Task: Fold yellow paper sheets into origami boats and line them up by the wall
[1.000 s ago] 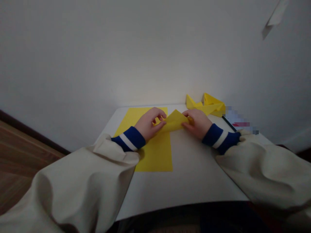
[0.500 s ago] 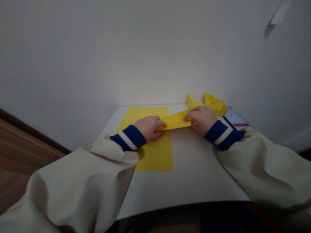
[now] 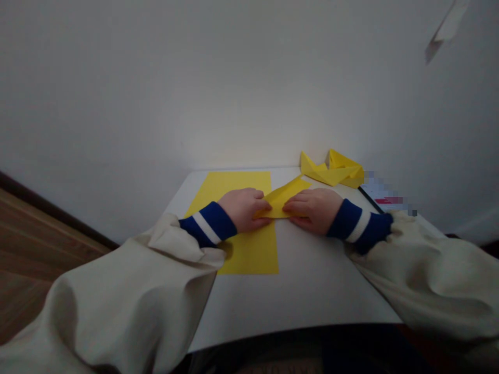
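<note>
A folded piece of yellow paper (image 3: 286, 197) is held between my two hands above the white table. My left hand (image 3: 245, 208) pinches its left end, thumb below and fingers on top. On the right, my right hand (image 3: 314, 209) pinches its near edge in the same way, and the paper's far corner rises behind those fingers. Beneath my left hand and forearm lies a flat yellow sheet (image 3: 249, 254), partly covered by them. Folded yellow paper boats (image 3: 331, 171) rest at the back right of the table, just beyond my right hand.
The white table (image 3: 304, 291) stands against a pale wall (image 3: 241, 93). A device with a lit screen (image 3: 384, 195), partly blurred, lies at its right edge. Brown wooden furniture (image 3: 35, 249) is on the left. A pale strip (image 3: 448, 28) hangs at the upper right.
My right hand has moved left and slightly toward me, closer to my left hand. The folded paper's right part now angles up and away. The paper boats are less covered.
</note>
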Motion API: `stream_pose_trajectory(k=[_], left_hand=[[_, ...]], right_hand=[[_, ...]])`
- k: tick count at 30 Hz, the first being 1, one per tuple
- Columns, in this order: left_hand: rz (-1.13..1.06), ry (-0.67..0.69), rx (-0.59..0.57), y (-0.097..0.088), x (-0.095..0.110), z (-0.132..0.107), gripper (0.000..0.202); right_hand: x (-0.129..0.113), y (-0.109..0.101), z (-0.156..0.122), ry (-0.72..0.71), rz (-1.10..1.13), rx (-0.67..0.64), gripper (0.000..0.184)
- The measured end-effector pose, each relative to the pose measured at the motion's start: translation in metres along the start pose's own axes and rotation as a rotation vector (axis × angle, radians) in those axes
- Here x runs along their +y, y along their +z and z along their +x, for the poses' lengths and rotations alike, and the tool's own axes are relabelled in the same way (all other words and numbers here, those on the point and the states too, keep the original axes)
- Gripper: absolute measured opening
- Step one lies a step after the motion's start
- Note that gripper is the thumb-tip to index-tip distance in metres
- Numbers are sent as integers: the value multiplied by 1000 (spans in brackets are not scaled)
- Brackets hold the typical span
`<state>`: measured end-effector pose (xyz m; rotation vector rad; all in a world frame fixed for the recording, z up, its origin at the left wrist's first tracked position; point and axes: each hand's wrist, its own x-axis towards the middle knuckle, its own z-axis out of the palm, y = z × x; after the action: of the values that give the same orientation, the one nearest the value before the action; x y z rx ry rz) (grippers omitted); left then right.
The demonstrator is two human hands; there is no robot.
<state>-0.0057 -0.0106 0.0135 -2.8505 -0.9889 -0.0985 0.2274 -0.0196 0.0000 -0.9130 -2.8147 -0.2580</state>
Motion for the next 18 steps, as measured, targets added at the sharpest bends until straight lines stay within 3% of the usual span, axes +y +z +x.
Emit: stream_pose_trajectory(k=[4,9,18], left_hand=[[-17,11,8,0,2,2,33],[-59,-6,4,-1,8,9,33],[-165,22,-66,-4,1,13,23]], right_hand=[[-4,-3,1,31,2,-15,27],[-11,-1,10,61,117,63,33],[-11,9,12,61,234,131,19]])
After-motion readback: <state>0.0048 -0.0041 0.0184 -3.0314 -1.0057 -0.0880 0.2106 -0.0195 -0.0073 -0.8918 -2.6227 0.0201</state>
